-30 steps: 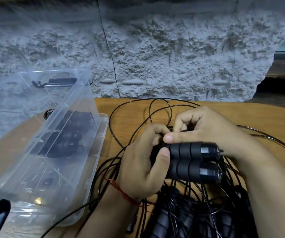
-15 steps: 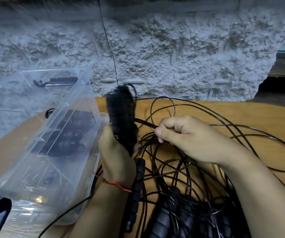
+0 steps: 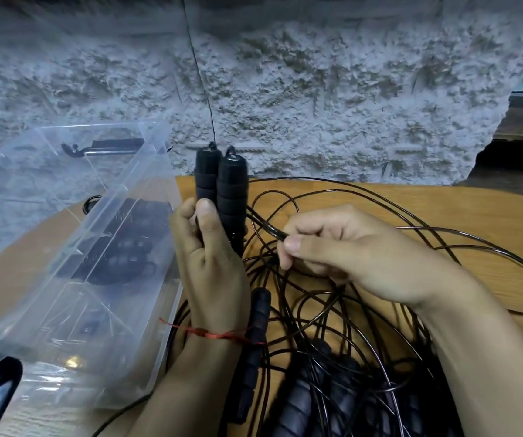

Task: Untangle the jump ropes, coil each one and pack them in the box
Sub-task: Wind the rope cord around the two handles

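Left hand (image 3: pixel 212 272) grips handles (image 3: pixel 222 190) (upright)

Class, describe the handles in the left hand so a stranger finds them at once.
Start at the clear plastic box. Just right of it, the left hand grips two black handles. Only these stand upright, side by side; the other handles lie flat.

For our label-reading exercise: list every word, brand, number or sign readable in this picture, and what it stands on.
No text can be read. The black handles in the left hand, the clear box, the cords and the wall show no legible word, number or sign.
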